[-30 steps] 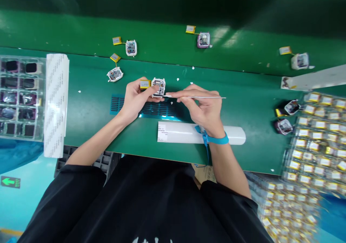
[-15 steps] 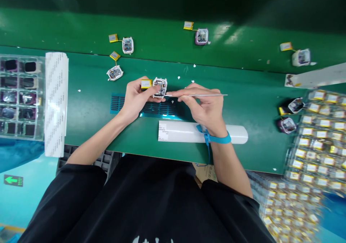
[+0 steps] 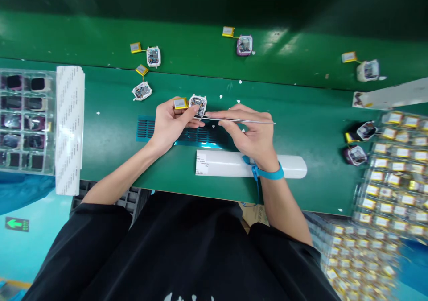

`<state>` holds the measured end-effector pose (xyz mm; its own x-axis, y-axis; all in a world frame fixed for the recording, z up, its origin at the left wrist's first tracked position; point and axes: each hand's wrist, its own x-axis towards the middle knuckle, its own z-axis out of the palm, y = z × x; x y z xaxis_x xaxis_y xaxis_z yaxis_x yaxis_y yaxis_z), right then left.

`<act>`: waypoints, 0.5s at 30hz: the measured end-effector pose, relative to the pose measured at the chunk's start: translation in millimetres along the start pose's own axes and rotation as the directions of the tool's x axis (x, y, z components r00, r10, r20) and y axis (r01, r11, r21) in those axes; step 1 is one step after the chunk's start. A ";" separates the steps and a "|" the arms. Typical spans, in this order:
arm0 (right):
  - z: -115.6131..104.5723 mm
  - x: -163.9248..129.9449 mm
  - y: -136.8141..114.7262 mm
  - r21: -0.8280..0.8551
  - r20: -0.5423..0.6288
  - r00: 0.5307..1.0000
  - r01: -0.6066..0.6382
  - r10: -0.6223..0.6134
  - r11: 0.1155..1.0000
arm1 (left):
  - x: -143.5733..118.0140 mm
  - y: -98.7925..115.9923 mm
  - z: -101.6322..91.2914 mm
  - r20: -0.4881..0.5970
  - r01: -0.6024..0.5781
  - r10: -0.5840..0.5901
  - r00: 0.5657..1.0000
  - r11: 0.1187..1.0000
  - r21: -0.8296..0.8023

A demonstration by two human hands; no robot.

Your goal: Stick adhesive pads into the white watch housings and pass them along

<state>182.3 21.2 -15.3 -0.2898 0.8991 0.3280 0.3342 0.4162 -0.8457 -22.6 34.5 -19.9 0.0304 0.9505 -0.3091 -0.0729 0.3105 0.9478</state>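
Between the thumb and fingers of my left hand (image 3: 170, 125) is a white smartwatch case (image 3: 199, 102), its circuit board facing up. A yellow-edged battery (image 3: 180, 103) lies against the same hand, just left of the case. My right hand (image 3: 252, 129) pinches thin metal tweezers (image 3: 239, 120), whose tip meets the lower edge of the case. Whether the tip grips anything is too small to tell. Under the hands lies a blue slotted sheet (image 3: 145, 129). A white curved strip (image 3: 227, 162) rests below my right wrist, which wears a blue strap (image 3: 272, 174).
Open watch cases with batteries lie at the back, such as a white one (image 3: 154, 56) and a purple one (image 3: 245, 45). A clear tray (image 3: 51, 158) of watches stands left beside a white printed strip (image 3: 70, 127). Stacked trays (image 3: 364, 189) of battery units fill the right.
The tweezers have tilted, their rear end dropping slightly, and my right hand has shifted a little left. Watch cases on the far green strip have slid slightly left. My left hand keeps its hold.
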 end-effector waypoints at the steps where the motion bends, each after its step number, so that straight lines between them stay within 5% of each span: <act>1: -0.1 -0.2 -0.5 0.001 -0.018 1.000 0.003 -0.003 1.000 | -0.3 -0.6 0.4 -0.007 -0.006 0.006 1.000 1.000 0.002; 15: 5.4 -0.8 -4.6 0.009 -0.066 0.996 0.052 -0.052 0.999 | -1.7 0.6 0.5 -0.016 -0.044 0.044 0.999 0.999 0.014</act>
<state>176.1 17.8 -14.0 -0.2468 0.8834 0.3984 0.3100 0.4615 -0.8313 -22.2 33.1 -18.8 0.0116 0.9633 -0.2680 -0.0603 0.2682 0.9615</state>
